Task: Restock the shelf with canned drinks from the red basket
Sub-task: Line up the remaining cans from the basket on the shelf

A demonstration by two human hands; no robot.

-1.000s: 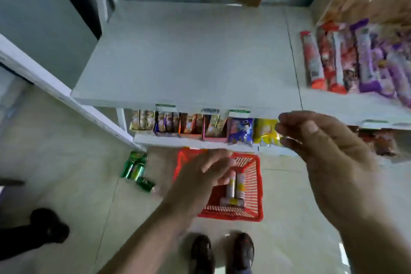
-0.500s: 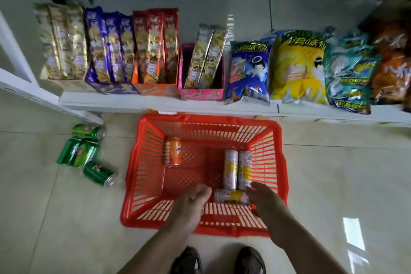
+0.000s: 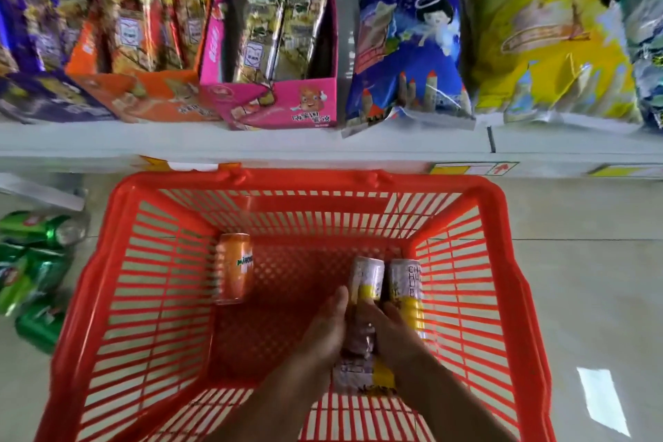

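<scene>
Fingers of both hands wrap one pale slim can inside the red basket.

Red basket was open on top, w/ bare floor space betw. the orange can at left & the white-yellow cans at right. Far shelf was packed w/ snack boxes & bags; only its front lip was free.

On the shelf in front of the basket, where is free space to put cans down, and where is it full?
Free: the shelf front strip along its edge, and a narrow gap between the pink box and the blue snack bag. Crowded: everything behind, boxes on the left, the blue and yellow bag on the right.
</scene>
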